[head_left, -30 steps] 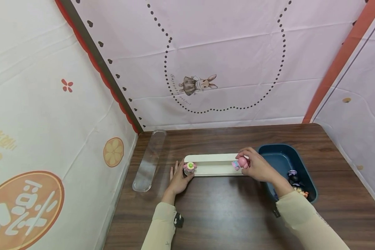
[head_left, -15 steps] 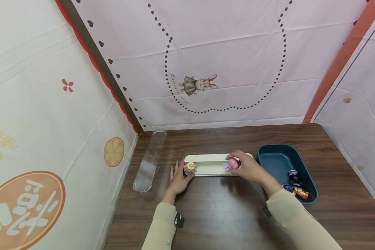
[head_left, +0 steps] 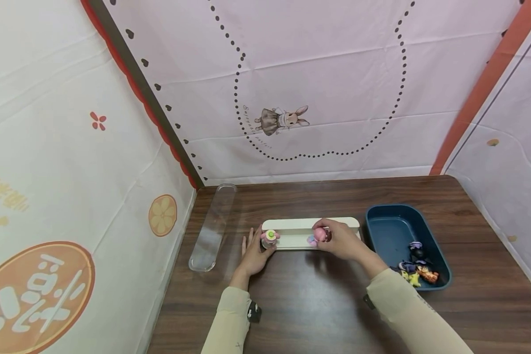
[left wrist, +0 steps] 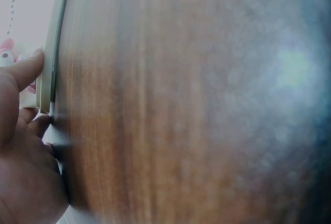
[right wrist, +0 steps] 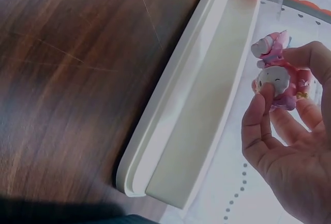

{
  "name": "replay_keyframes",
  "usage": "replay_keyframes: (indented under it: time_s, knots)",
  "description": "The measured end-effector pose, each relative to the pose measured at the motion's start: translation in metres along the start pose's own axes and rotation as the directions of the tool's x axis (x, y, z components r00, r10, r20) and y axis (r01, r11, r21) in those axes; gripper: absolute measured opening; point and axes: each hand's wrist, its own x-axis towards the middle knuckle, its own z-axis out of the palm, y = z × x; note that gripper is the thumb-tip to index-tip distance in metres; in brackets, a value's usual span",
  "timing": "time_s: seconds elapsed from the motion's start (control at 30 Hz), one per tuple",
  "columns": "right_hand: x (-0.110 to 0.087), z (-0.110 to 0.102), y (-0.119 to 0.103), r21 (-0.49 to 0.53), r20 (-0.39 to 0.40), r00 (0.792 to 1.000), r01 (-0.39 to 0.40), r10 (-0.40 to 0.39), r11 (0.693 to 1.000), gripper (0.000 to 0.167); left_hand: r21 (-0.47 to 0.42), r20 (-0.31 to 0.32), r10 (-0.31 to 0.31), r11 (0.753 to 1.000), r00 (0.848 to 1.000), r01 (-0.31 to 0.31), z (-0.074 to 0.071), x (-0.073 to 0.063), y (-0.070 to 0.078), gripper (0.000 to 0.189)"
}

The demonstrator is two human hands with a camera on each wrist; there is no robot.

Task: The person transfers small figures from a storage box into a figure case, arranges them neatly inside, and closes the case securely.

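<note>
A long cream-white two-step stand (head_left: 294, 241) lies on the wooden table. My left hand (head_left: 253, 258) grips its left end, the thumb along the front edge as the left wrist view shows. On that end stands a pink figurine (head_left: 271, 235) with a yellow-and-green top, between thumb and fingers. My right hand (head_left: 342, 242) pinches a second pink figurine (head_left: 320, 234) over the middle of the stand. The right wrist view shows this figurine's white face (right wrist: 275, 80) and pink body tilted sideways between thumb and fingertips, overlapping the far side of the stand.
A dark blue bin (head_left: 387, 226) on the right holds several small figurines (head_left: 418, 263) in its near corner. At the left lies a long clear plastic cover (head_left: 212, 228). Printed cloth walls (head_left: 336, 88) rise behind and beside the table.
My right hand has moved left along the stand with the pink figurine, uncovering more of the bin and the stand's right end. My left hand has stayed at the left end.
</note>
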Motion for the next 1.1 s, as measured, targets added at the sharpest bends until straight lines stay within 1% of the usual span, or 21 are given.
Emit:
replay_keyframes:
  time_s: [0.17,0.27,0.43,0.5,0.6,0.7,0.77,0.9,1.1]
  knots:
    - [0.004,0.007,-0.002,-0.003,-0.004,1.000,-0.015,0.015,1.000,0.044,0.002,0.000,-0.001,1.000,1.000,0.001,0.000,-0.001,0.000,0.089]
    - [0.006,0.012,-0.003,-0.029,-0.020,1.000,-0.001,0.000,1.000,0.046,0.002,-0.002,0.003,1.000,1.000,-0.003,0.000,-0.002,0.001,0.089]
    - [0.009,0.019,-0.007,-0.111,-0.050,0.997,0.060,-0.066,0.992,0.047,0.001,-0.003,0.000,1.000,1.000,0.000,0.000,-0.001,0.001,0.089]
    - [0.009,0.022,-0.009,-0.143,-0.058,0.995,0.073,-0.082,0.987,0.049,0.002,-0.002,0.000,1.000,1.000,0.000,0.000,-0.001,0.001,0.089]
    - [0.010,0.027,-0.012,-0.200,-0.077,0.993,0.074,-0.091,0.977,0.050,0.002,0.000,0.001,1.000,1.000,-0.001,0.000,-0.001,0.000,0.089]
    - [0.013,0.032,-0.015,-0.256,-0.100,0.991,0.060,-0.088,0.965,0.050,-0.003,-0.002,0.004,1.000,1.000,-0.004,0.000,-0.001,-0.001,0.089]
    - [0.015,0.035,-0.018,-0.272,-0.111,0.990,0.049,-0.082,0.961,0.050,-0.003,-0.003,0.004,1.000,1.000,-0.004,0.000,-0.001,-0.001,0.089]
    - [0.019,0.040,-0.021,-0.271,-0.120,0.990,0.032,-0.067,0.962,0.050,0.004,-0.007,0.005,1.000,1.000,-0.005,0.000,-0.001,0.000,0.090]
    - [0.024,0.050,-0.026,-0.183,-0.121,0.992,0.025,-0.048,0.983,0.048,0.003,-0.011,0.013,1.000,1.000,-0.013,0.000,-0.001,0.000,0.089]
